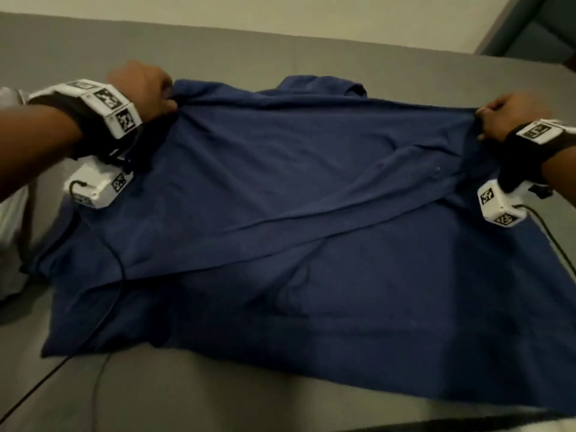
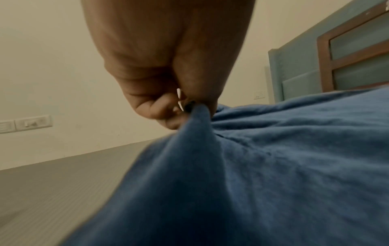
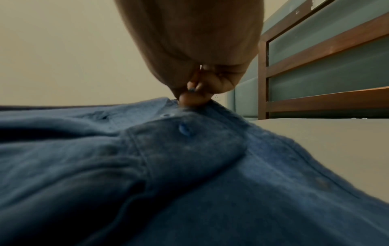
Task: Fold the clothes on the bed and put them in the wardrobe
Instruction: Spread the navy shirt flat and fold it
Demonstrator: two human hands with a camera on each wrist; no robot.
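Hands [image 1: 143, 88] [image 1: 511, 120] spread apart, each grip pinching shirt [image 1: 296, 188] edge.

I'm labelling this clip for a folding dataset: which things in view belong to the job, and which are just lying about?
Part of the job:
- dark blue buttoned fabric shirt, spread on the bed
- left hand, pinching one shirt edge
- right hand, pinching the opposite edge
- grey bed sheet

Just lying about:
- pale grey cloth at the bed's left edge
- white wall switch plate
- wood-framed headboard
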